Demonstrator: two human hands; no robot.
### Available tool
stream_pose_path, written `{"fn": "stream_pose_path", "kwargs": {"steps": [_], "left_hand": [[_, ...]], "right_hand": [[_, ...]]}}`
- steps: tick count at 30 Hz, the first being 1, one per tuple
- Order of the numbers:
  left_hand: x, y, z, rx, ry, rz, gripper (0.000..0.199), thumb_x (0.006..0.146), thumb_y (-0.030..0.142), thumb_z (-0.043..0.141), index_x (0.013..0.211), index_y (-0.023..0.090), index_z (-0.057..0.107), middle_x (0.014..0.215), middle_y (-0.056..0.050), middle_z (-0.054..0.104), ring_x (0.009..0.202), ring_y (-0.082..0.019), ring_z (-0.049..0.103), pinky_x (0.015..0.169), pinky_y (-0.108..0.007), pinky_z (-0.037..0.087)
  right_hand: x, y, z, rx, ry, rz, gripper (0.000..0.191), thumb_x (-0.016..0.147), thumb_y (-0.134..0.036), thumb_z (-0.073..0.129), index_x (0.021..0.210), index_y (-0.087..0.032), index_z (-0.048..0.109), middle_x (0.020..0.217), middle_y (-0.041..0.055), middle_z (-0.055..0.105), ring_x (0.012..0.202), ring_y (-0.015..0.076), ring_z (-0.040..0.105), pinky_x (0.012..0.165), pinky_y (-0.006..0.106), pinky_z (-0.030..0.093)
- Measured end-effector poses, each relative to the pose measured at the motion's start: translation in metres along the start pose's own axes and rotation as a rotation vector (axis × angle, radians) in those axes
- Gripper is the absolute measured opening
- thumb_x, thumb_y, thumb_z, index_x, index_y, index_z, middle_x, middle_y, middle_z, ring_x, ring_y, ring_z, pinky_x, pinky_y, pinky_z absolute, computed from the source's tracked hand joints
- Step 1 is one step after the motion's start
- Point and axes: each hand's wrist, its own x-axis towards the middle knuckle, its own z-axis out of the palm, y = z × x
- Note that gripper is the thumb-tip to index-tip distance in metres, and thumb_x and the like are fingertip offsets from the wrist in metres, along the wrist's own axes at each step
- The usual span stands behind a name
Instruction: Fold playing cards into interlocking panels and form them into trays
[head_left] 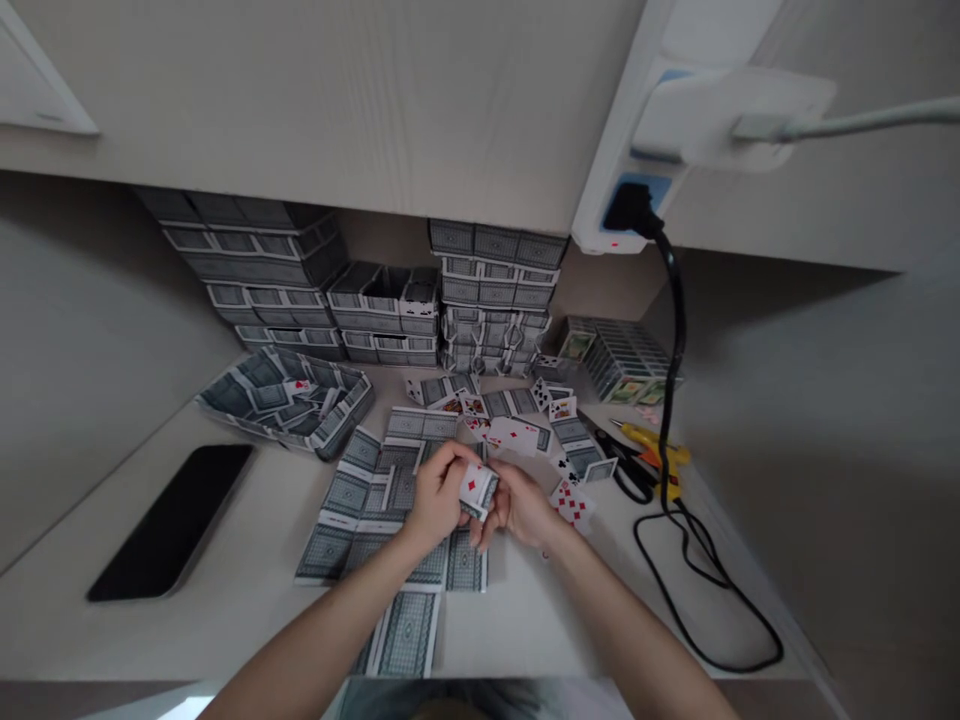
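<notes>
A folded playing card with a red diamond showing is held between my two hands, above a flat layout of joined cards. My left hand grips its left side, fingers closed round it. On its right side, my right hand pinches the edge, with the lower fingers curled beneath. Loose cards lie just beyond and to the right, among them a red ace and a many-pip diamond card close to my right hand.
Stacked card boxes stand at the back. A card-made tray holds folded cards. A black phone lies left. At right are black scissors, a yellow glue gun, its looping black cable and a card block.
</notes>
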Motion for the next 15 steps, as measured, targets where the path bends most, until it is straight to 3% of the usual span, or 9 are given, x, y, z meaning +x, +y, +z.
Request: {"fn": "stream_pose_path", "kwargs": {"steps": [5, 9, 15], "left_hand": [[0.001, 0.0024, 0.0013, -0.136, -0.029, -0.095, 0.01, 0.073, 0.025, 0.04, 0.071, 0.018, 0.047, 0.042, 0.009, 0.04, 0.024, -0.005, 0.033, 0.022, -0.015, 0.022], [0.0001, 0.0025, -0.0015, -0.191, -0.071, -0.061, 0.01, 0.071, 0.024, 0.039, 0.071, 0.017, 0.047, 0.046, 0.008, 0.04, 0.026, -0.004, 0.033, 0.022, -0.014, 0.024], [0.0035, 0.0032, -0.0036, -0.017, -0.049, -0.026, 0.014, 0.073, 0.031, 0.046, 0.078, 0.017, 0.046, 0.057, 0.006, 0.042, 0.04, -0.004, 0.039, 0.03, -0.011, 0.03]], "right_hand": [[-0.0019, -0.0009, 0.0064, -0.092, 0.1, -0.09, 0.043, 0.076, -0.053, 0.042, 0.075, -0.011, 0.05, 0.054, 0.0049, 0.061, 0.034, 0.0117, 0.053, 0.027, 0.019, 0.042], [-0.0014, 0.0017, 0.0073, -0.161, 0.14, -0.121, 0.043, 0.073, -0.055, 0.047, 0.076, -0.012, 0.049, 0.051, 0.0028, 0.06, 0.032, 0.0107, 0.052, 0.025, 0.016, 0.038], [-0.0039, 0.0003, 0.0066, -0.258, 0.15, -0.212, 0.039, 0.077, -0.051, 0.042, 0.079, -0.013, 0.047, 0.048, -0.0004, 0.058, 0.035, 0.0119, 0.054, 0.028, 0.019, 0.042]]}}
